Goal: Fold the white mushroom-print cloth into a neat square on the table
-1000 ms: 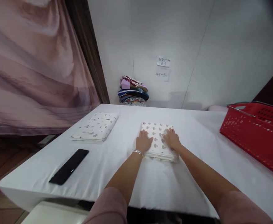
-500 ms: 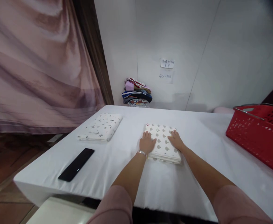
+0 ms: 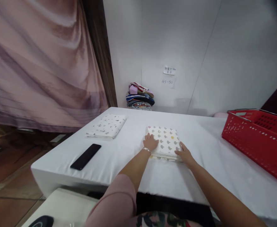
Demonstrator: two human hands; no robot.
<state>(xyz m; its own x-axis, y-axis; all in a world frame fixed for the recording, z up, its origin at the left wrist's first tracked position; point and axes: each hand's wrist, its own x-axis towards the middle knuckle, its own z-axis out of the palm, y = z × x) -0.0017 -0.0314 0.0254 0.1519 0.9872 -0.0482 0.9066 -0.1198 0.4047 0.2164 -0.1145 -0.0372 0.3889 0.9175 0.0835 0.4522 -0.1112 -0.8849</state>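
A folded white cloth (image 3: pixel 165 138) with a grey tree-like print lies on the white-covered table in front of me. Along its left edge my left hand (image 3: pixel 150 142) rests palm down, fingers spread, with a silver bracelet at the wrist. My right hand (image 3: pixel 185 154) touches the cloth's near right corner, thumb on top and fingers stretched along the side. The cloth's layers show at its near edge. Farther left lies a second folded white cloth (image 3: pixel 107 126) with small dark prints, apart from both hands.
A black phone (image 3: pixel 85 156) lies at the table's left front. The red plastic basket (image 3: pixel 254 138) stands on the right. Behind the far edge is a stack of folded fabrics (image 3: pixel 140 97) by the wall. A pale stool-like surface (image 3: pixel 65 205) is below the front left edge.
My right hand has slid from the top of the cloth toward its near right corner. My left hand stays at the left edge. The camera view has shifted slightly.
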